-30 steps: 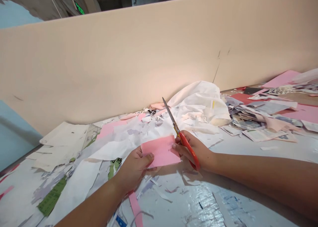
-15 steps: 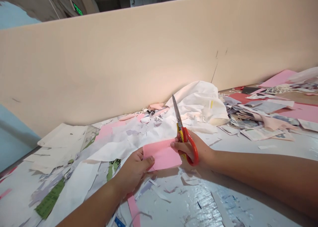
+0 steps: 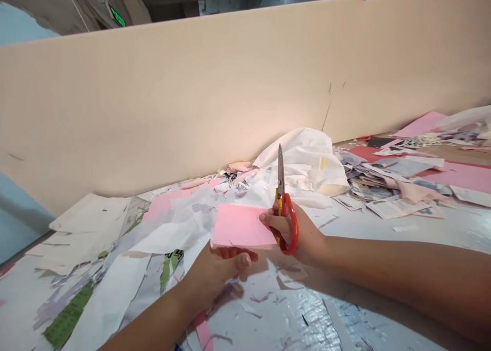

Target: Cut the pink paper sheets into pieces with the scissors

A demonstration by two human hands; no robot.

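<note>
A small pink paper rectangle [image 3: 238, 226] is held up above the table between both hands. My left hand [image 3: 215, 273] supports it from below, fingers curled under its lower edge. My right hand [image 3: 297, 233] pinches the paper's right edge while also gripping red-handled scissors [image 3: 284, 207], whose closed blades point straight up and away from me.
The white table [image 3: 383, 289] is littered with paper scraps. White sheets [image 3: 99, 223] lie at the left, a crumpled white sheet [image 3: 310, 156] behind the hands, printed cuttings [image 3: 395, 187] and pink sheets [image 3: 460, 174] at the right. A tall beige board [image 3: 192, 95] walls off the back.
The pink paper has been lifted and turned more flat toward me. The scissors swung from leaning left to upright. My left hand moved from the paper's left side to underneath it.
</note>
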